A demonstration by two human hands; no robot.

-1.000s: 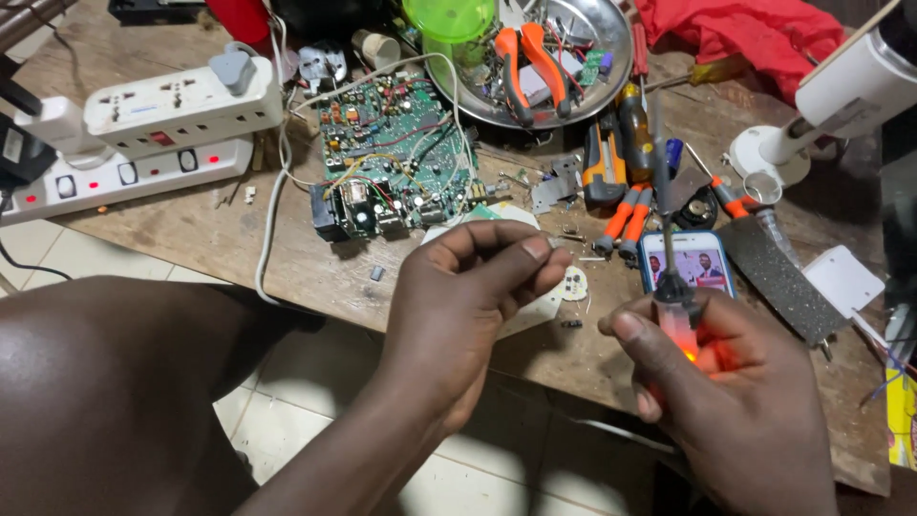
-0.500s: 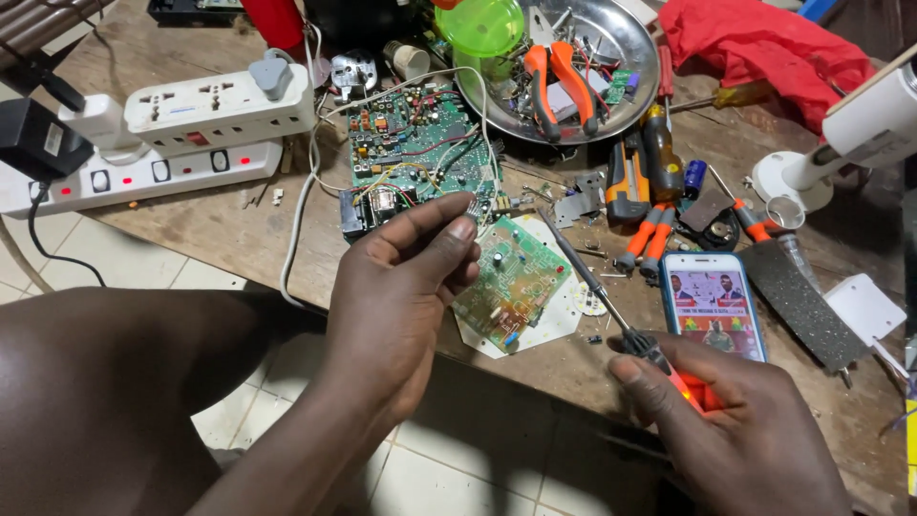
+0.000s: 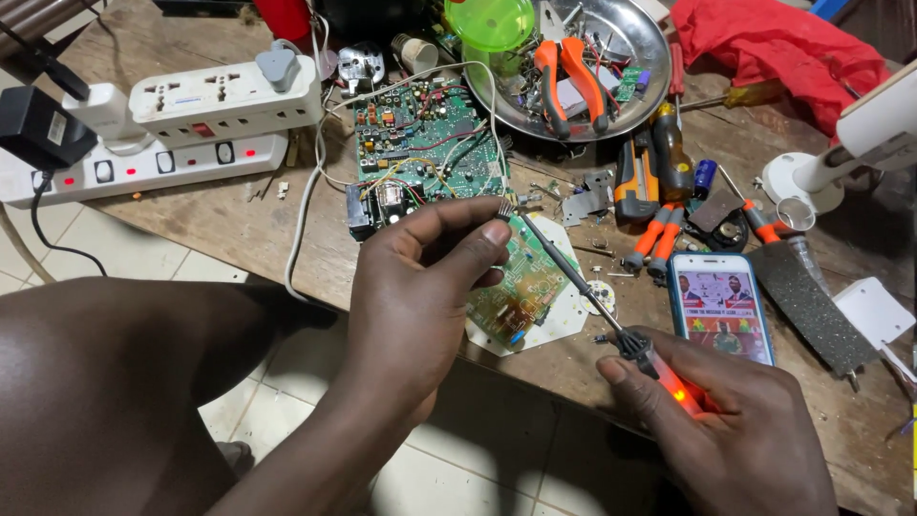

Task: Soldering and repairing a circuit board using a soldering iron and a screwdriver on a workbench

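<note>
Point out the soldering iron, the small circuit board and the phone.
soldering iron (image 3: 573,279), head view, on the metal shaft.
small circuit board (image 3: 525,287), head view, on its green face.
phone (image 3: 724,311), head view, on its lit screen.

The left hand (image 3: 420,277) pinches a small wire end between thumb and forefinger above a small green circuit board (image 3: 521,287) on a white backing, at the wooden table's (image 3: 239,229) edge. The right hand (image 3: 735,430) grips a soldering iron (image 3: 611,320) with a glowing orange handle, its tip reaching up to the left fingertips (image 3: 495,231). A smartphone (image 3: 721,311) lies just beside it, a larger green board (image 3: 425,153) behind
</note>
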